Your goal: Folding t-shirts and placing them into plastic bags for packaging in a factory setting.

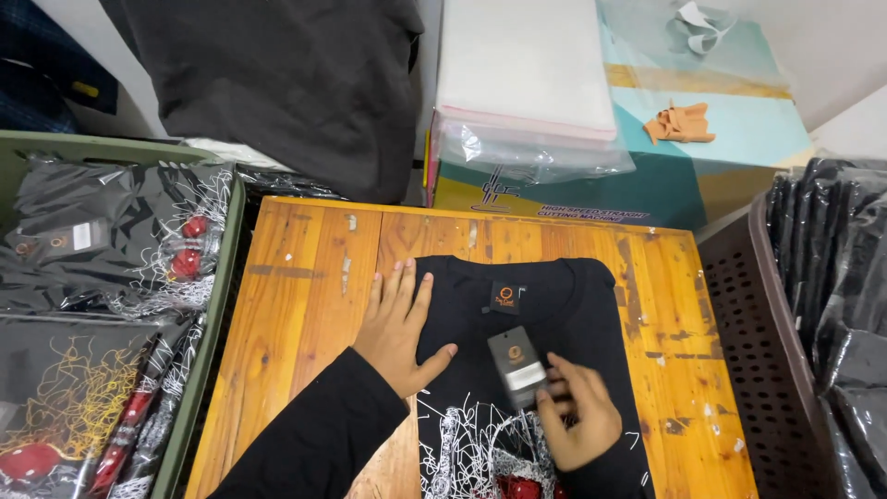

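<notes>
Left hand (399, 334) flat and open, pinning the folded black shirt (545, 305) on the wooden surface (305, 296); right hand (575, 414) pinches its grey tag (517, 365). Looks like tag-tucking before bagging; next move needs the tag laid flat.

Table (305, 277): worn orange wood, paint-flecked.
Left: green crate (199, 370) of bagged garments.
Right: brown perforated basket (758, 342).
Behind: teal carton (730, 139) stacked with clear bags (527, 65); pale wall (832, 37).

Green crate (199, 370), brown basket (739, 314), perhaps bagged shirts (111, 240)
</notes>
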